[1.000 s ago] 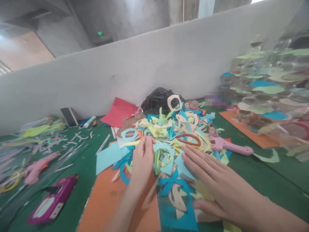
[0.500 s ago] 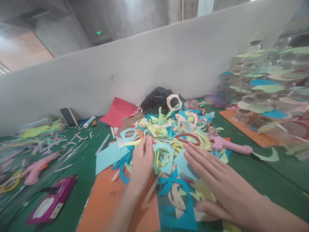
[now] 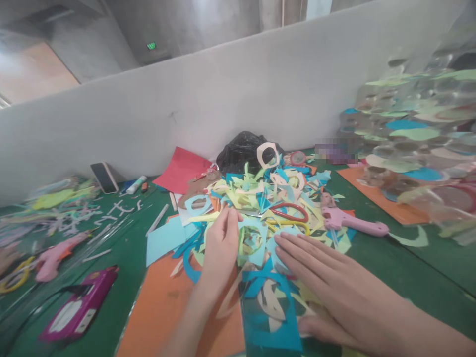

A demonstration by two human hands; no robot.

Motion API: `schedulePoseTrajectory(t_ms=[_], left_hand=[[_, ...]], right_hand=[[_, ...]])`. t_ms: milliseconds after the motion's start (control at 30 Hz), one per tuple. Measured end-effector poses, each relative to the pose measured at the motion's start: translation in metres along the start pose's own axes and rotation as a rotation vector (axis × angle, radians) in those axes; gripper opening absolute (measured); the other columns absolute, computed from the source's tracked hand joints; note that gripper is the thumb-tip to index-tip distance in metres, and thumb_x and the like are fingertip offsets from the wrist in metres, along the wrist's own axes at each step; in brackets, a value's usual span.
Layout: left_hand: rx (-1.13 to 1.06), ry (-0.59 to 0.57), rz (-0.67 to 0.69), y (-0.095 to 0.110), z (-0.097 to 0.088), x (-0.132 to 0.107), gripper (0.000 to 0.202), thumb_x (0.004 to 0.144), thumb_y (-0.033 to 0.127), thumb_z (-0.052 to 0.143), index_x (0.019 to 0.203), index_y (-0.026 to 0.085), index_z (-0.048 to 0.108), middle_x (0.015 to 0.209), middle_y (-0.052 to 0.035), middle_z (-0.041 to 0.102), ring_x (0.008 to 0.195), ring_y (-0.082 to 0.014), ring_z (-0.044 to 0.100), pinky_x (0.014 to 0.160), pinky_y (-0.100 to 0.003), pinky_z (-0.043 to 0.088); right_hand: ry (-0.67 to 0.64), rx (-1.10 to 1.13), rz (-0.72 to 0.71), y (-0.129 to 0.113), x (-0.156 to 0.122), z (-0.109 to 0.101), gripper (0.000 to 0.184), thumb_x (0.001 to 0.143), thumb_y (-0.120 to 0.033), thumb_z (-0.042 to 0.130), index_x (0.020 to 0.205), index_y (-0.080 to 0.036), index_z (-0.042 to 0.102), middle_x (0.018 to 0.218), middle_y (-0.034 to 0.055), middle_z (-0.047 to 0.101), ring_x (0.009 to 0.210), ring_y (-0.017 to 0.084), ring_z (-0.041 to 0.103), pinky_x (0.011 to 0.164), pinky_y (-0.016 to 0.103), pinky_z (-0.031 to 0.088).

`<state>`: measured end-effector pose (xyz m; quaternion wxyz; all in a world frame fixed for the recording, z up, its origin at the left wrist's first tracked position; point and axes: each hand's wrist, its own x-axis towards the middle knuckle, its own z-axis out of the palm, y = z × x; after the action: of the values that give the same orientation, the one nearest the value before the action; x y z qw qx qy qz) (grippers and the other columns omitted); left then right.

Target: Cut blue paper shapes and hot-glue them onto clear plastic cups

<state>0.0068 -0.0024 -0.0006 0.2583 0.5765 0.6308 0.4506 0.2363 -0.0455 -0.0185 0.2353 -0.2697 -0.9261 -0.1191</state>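
My left hand [image 3: 222, 237] is closed over the middle of the scrap heap, its fingers curled together. Whatever those fingers may hold is hidden. Flat and stretched out, my right hand [image 3: 327, 277] rests its fingertips on a light blue paper piece [image 3: 278, 259]. Between the hands lies a light blue sheet with a round hole [image 3: 259, 255]. Just beyond the right fingertips are red-handled scissors [image 3: 292, 210] and a yellow handle [image 3: 303, 227], both partly buried. A dark blue sheet with cut openings [image 3: 273, 339] and an orange sheet [image 3: 163, 307] lie nearer to me.
A pink glue gun [image 3: 357, 223] sits right of the heap, another pink glue gun [image 3: 55, 258] at left near a magenta device [image 3: 80, 305]. A black plastic bag [image 3: 240, 151] is behind. Clear cups with paper discs [image 3: 412, 134] are stacked at right.
My right hand has slid slightly left and down onto the light blue paper piece, uncovering more of the yellow handle. The left hand stays closed, in nearly the same place.
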Motion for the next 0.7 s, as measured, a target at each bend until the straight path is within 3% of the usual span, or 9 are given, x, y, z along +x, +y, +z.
schedulePoseTrajectory(t_ms=[167, 333, 467, 633, 700], left_hand=[[-0.004, 0.001, -0.013, -0.0012, 0.0014, -0.0014, 0.033, 0.096, 0.045, 0.040, 0.076, 0.022, 0.052, 0.055, 0.0068, 0.029, 0.049, -0.0112, 0.030, 0.049, -0.026, 0.025], [-0.006, -0.021, 0.003, 0.0023, 0.0014, -0.0018, 0.033, 0.097, 0.046, 0.039, 0.077, 0.022, 0.052, 0.055, 0.0068, 0.030, 0.049, -0.0113, 0.031, 0.048, -0.025, 0.025], [-0.012, -0.019, -0.007, 0.0022, 0.0009, -0.0015, 0.033, 0.097, 0.044, 0.040, 0.076, 0.022, 0.052, 0.055, 0.0067, 0.031, 0.048, -0.0111, 0.031, 0.048, -0.025, 0.025], [-0.021, -0.033, 0.027, 0.0004, 0.0018, -0.0019, 0.032, 0.097, 0.044, 0.040, 0.076, 0.022, 0.051, 0.056, 0.0065, 0.031, 0.050, -0.0112, 0.032, 0.049, -0.024, 0.026], [-0.020, -0.033, 0.024, 0.0010, 0.0025, -0.0020, 0.032, 0.097, 0.043, 0.040, 0.076, 0.022, 0.051, 0.056, 0.0066, 0.031, 0.050, -0.0112, 0.031, 0.049, -0.024, 0.026]], right_hand=[[0.098, -0.072, 0.043, -0.0068, 0.0016, -0.0029, 0.093, 0.093, -0.058, 0.050, 0.157, -0.002, 0.013, 0.155, 0.0185, 0.041, 0.146, 0.032, 0.033, 0.106, 0.045, 0.047], [0.003, -0.051, 0.039, -0.0092, 0.0035, 0.0018, 0.081, 0.093, -0.053, 0.052, 0.154, -0.004, 0.029, 0.146, 0.0177, 0.054, 0.133, 0.029, 0.052, 0.100, 0.042, 0.053], [0.087, -0.039, 0.094, -0.0105, 0.0047, 0.0043, 0.087, 0.094, -0.050, 0.052, 0.158, -0.004, 0.014, 0.154, 0.0180, 0.042, 0.144, 0.030, 0.038, 0.108, 0.045, 0.047], [0.017, -0.041, 0.067, -0.0068, 0.0053, 0.0050, 0.079, 0.097, -0.050, 0.046, 0.157, -0.005, 0.019, 0.149, 0.0161, 0.050, 0.136, 0.029, 0.050, 0.101, 0.044, 0.052], [0.036, -0.059, 0.058, -0.0057, 0.0059, 0.0048, 0.084, 0.097, -0.054, 0.046, 0.157, -0.003, 0.017, 0.151, 0.0179, 0.047, 0.139, 0.031, 0.046, 0.101, 0.046, 0.052]])
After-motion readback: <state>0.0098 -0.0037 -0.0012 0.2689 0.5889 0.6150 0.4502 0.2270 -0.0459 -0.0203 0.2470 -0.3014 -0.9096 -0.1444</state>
